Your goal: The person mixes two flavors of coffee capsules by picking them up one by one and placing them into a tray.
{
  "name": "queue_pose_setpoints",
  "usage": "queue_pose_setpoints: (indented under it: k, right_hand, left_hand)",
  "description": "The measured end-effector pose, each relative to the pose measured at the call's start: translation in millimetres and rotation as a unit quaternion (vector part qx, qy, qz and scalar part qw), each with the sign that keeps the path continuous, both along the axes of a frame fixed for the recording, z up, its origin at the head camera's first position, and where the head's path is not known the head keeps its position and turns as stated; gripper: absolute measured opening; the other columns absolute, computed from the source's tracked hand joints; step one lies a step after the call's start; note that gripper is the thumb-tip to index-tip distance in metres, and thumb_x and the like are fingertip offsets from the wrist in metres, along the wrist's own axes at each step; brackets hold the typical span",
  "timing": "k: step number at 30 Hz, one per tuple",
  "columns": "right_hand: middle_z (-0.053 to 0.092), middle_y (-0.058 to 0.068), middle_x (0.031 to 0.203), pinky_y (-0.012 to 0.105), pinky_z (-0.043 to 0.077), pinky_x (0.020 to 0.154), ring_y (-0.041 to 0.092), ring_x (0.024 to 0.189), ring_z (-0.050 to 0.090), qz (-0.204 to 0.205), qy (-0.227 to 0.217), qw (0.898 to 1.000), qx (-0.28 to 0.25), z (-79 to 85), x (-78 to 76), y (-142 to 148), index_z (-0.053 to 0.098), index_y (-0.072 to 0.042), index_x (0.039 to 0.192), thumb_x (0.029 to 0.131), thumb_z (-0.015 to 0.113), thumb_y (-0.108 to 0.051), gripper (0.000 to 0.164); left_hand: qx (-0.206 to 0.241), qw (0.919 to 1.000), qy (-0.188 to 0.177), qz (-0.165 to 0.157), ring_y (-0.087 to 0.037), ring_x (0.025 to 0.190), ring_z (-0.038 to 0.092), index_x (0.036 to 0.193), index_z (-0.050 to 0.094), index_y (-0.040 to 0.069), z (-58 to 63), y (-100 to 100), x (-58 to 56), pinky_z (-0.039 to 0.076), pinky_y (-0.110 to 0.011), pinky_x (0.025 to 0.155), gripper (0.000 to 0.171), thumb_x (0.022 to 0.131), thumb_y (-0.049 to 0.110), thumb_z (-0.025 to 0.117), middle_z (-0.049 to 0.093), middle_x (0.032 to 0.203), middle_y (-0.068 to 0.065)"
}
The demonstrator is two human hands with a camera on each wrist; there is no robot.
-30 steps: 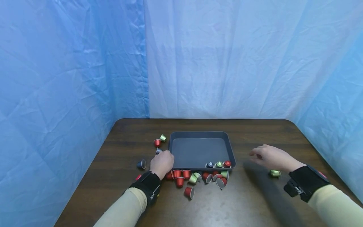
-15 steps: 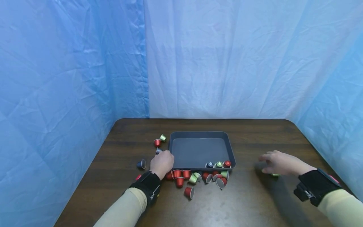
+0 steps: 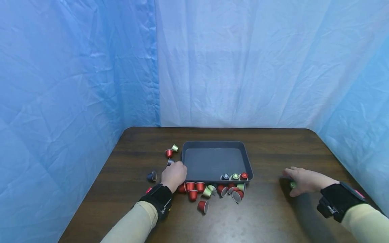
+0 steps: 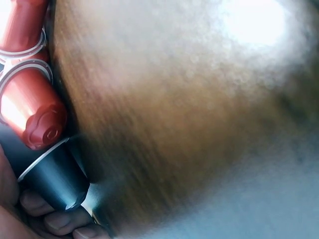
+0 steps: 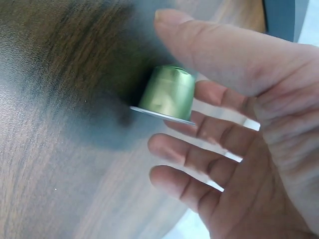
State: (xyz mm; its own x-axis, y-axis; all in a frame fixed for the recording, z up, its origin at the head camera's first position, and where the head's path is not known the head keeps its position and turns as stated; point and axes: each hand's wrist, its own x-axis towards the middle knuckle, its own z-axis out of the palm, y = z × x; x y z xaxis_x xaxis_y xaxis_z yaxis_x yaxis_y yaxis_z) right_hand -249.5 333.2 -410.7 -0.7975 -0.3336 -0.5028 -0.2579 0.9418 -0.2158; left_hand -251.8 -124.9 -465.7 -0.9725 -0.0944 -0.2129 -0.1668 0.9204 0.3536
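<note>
In the head view my left hand [image 3: 174, 176] is at the near left corner of the dark grey tray [image 3: 212, 144], fingers curled. The left wrist view shows a dark coffee capsule [image 4: 57, 174] against its curled fingers, between them and the thumb side; the grip is partly hidden. Red capsules [image 4: 32, 102] lie right beside it. Far to the right, my right hand [image 3: 308, 181] reaches over a green coffee capsule [image 3: 293, 185]. In the right wrist view that green capsule [image 5: 168, 94] shows between the extended thumb and the spread, slightly bent fingers.
Three capsules, dark, green and red [image 3: 243, 176], stand inside the tray's near right corner. Several red and green capsules crowd its near edge, with a red one [image 3: 203, 206] lying closer. To the left lie a dark capsule [image 3: 152, 176], a red [image 3: 169, 153] and a green [image 3: 175, 147].
My right hand has moved right and toward me, coming down around the green capsule with thumb and fingers spreading apart. The left hand has stayed at the tray's corner.
</note>
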Motion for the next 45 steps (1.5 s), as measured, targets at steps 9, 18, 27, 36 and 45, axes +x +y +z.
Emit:
queue_pose_setpoints:
  k: [9,18,27,36,45]
  right_hand:
    - [0.061,0.018,0.116,0.056,0.052,0.089,0.037,0.106,0.062,-0.011,-0.007,1.0,0.013,-6.4,-2.8,-2,0.06,-0.003,0.119,0.078,0.085,-0.007,0.048]
    - [0.06,0.003,0.089,0.041,0.052,0.072,0.021,0.081,0.057,0.001,0.025,1.0,0.014,-7.1,-2.9,-6,0.06,-0.008,0.096,0.082,0.079,0.001,0.024]
    - [0.057,0.003,0.084,0.038,0.049,0.068,0.02,0.076,0.054,0.003,0.029,1.0,0.011,-5.9,-0.6,-6,0.06,-0.007,0.092,0.083,0.078,0.0,0.021]
    - [0.06,0.0,0.084,0.037,0.049,0.066,0.016,0.074,0.054,0.032,0.072,0.997,0.022,-4.1,-0.1,-8,0.065,-0.009,0.092,0.086,0.08,-0.014,0.017]
    - [0.056,-0.006,0.08,0.033,0.045,0.063,0.011,0.072,0.049,0.092,0.183,0.979,-0.013,0.1,-0.9,-21,0.064,-0.013,0.088,0.088,0.079,-0.017,0.015]
  left_hand:
    - [-0.001,1.0,0.003,-0.001,-0.025,0.068,0.058,0.101,0.071,0.008,-0.5,1,1.1,0.05,-0.04,0.06,0.025,0.104,0.028,0.058,0.06,0.079,-0.006]
    - [-0.005,1.0,0.004,0.004,-0.025,0.068,0.059,0.101,0.071,0.007,-1.6,0,0.2,0.049,-0.039,0.06,0.025,0.103,0.029,0.058,0.06,0.079,-0.006]
    - [-0.009,1.0,0.0,0.001,-0.025,0.068,0.058,0.101,0.071,0.007,-2.5,1,-0.5,0.049,-0.04,0.06,0.025,0.103,0.029,0.058,0.06,0.078,-0.006]
    - [-0.01,0.9999,-0.001,0.003,-0.024,0.068,0.058,0.102,0.071,0.007,-1.5,2,0.2,0.051,-0.041,0.061,0.026,0.103,0.029,0.058,0.06,0.078,-0.007]
    - [-0.01,0.9999,-0.005,0.002,-0.026,0.069,0.058,0.103,0.071,0.008,0.5,1,0.7,0.049,-0.042,0.062,0.025,0.103,0.029,0.058,0.061,0.08,-0.006]
